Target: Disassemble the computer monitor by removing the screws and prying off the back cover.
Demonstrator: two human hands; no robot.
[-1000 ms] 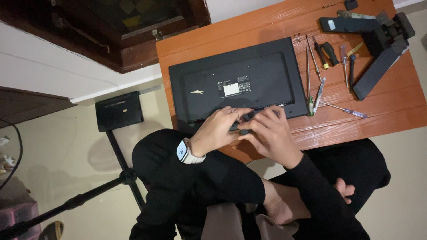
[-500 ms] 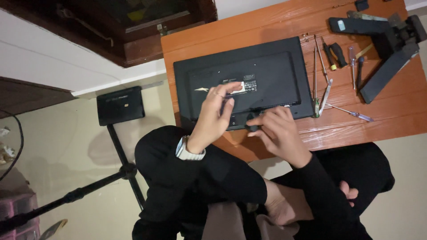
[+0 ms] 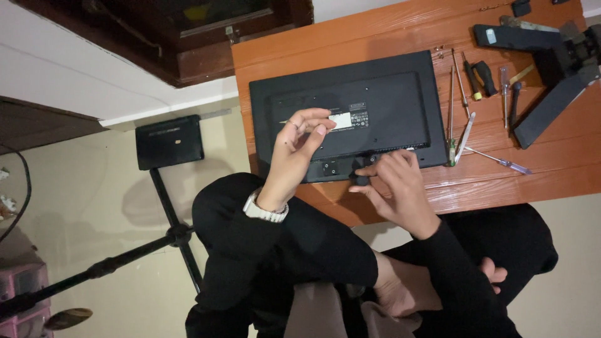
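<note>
- We see a black flat monitor (image 3: 375, 106) lying face down on a low orange-brown wooden table (image 3: 375, 34), its back panel up, with a small white label near the middle.
- Our left hand (image 3: 297, 147) is raised over the left half of the panel, fingers curled loosely together with the thumb close to the fingertips; we cannot tell whether anything small is pinched there.
- A white wristwatch (image 3: 266, 209) sits on the left wrist, at the cuff of a black sleeve.
- Our right hand (image 3: 394, 188) rests at the monitor's lower edge, beside the recessed mount area, fingertips bent down onto the black casing; whether it grips anything there is hidden by the fingers.
- To the right of the monitor, several screwdrivers (image 3: 463, 109) lie on the table, some just beside the monitor's edge, 1 with a black and yellow handle (image 3: 476, 78).
- Further right, near the table's corner, lies the black monitor stand (image 3: 544, 69), well apart from both hands.
- On the floor to the left stands a black tripod (image 3: 169, 200) with a flat black plate on top.
- We sit cross-legged in dark clothes, with a bare foot (image 3: 407, 288) showing below the right arm.
</note>
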